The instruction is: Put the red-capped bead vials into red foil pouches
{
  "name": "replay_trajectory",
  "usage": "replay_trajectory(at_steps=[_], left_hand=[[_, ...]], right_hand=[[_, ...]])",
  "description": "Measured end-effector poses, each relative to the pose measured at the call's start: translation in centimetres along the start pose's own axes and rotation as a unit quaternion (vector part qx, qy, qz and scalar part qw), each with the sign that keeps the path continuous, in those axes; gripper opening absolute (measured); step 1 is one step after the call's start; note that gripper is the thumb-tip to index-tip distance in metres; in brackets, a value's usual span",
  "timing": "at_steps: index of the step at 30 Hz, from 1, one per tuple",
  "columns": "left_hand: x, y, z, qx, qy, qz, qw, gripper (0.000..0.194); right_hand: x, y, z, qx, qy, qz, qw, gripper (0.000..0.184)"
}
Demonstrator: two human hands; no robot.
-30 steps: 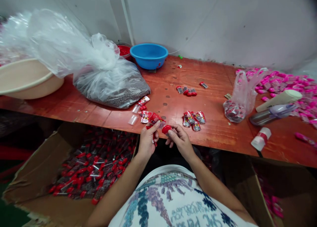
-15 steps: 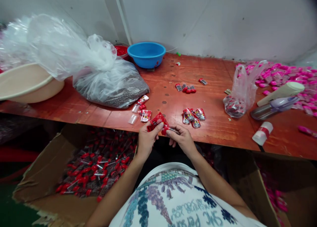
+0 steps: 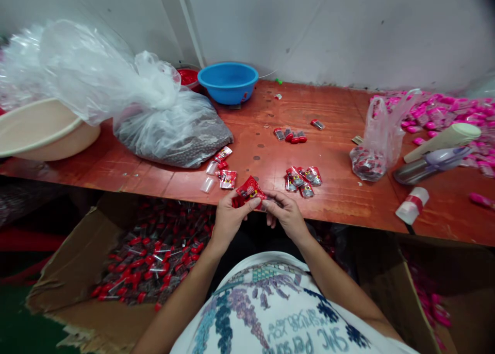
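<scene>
At the front edge of the red wooden table [image 3: 270,153], my left hand [image 3: 229,217] pinches a small red printed packet [image 3: 249,190]. My right hand [image 3: 285,215] is closed on a small clear tube with a red cap, whose end meets the packet; the tube is mostly hidden by my fingers. Both hands touch in front of my body. Loose red packets [image 3: 224,174] lie just beyond my left hand. A small heap of filled packets [image 3: 303,180] lies beyond my right hand.
A big clear bag of dark beads [image 3: 170,132], a cream basin [image 3: 42,130] and a blue bowl [image 3: 228,81] stand at left and back. A small bag [image 3: 373,148], a sealer tool [image 3: 436,155], tape [image 3: 412,204] and pink tubes [image 3: 448,114] are at right. A cardboard box of red-capped tubes [image 3: 150,253] sits below.
The red-capped tube in my right hand has moved up against the packet and become hidden; both hands have risen slightly toward the table edge and closed together.
</scene>
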State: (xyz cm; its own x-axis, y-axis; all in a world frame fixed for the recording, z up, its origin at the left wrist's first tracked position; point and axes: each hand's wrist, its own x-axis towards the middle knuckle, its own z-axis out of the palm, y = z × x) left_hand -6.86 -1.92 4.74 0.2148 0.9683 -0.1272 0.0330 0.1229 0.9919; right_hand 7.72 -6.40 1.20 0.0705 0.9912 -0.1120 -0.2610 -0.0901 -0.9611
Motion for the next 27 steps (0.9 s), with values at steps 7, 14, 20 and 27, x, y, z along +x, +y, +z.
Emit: replay_trajectory(at_steps=[7,14,20,27], left_hand=[[-0.5,-0.7,0.2,0.000,0.013,-0.017,1.000,0.024],[-1.3,-1.4,1.1,-0.018,0.049,-0.024,0.998,0.029],[-1.3,-2.1,1.1,-0.074,0.031,-0.056,0.995,0.030],[-1.4,-1.8,0.3,0.032,0.030,0.023,0.999,0.030]], right_hand=[[-0.3,0.7,0.6,-0.008,0.054,-0.025,0.998,0.032],[-1.0,1.3,1.9,-0.018,0.119,-0.078,0.990,0.027],[-0.7,1.2,1.9,-0.063,0.129,-0.122,0.982,0.025],[-0.3,0.3,1.5,0.002,0.095,-0.068,0.993,0.027]])
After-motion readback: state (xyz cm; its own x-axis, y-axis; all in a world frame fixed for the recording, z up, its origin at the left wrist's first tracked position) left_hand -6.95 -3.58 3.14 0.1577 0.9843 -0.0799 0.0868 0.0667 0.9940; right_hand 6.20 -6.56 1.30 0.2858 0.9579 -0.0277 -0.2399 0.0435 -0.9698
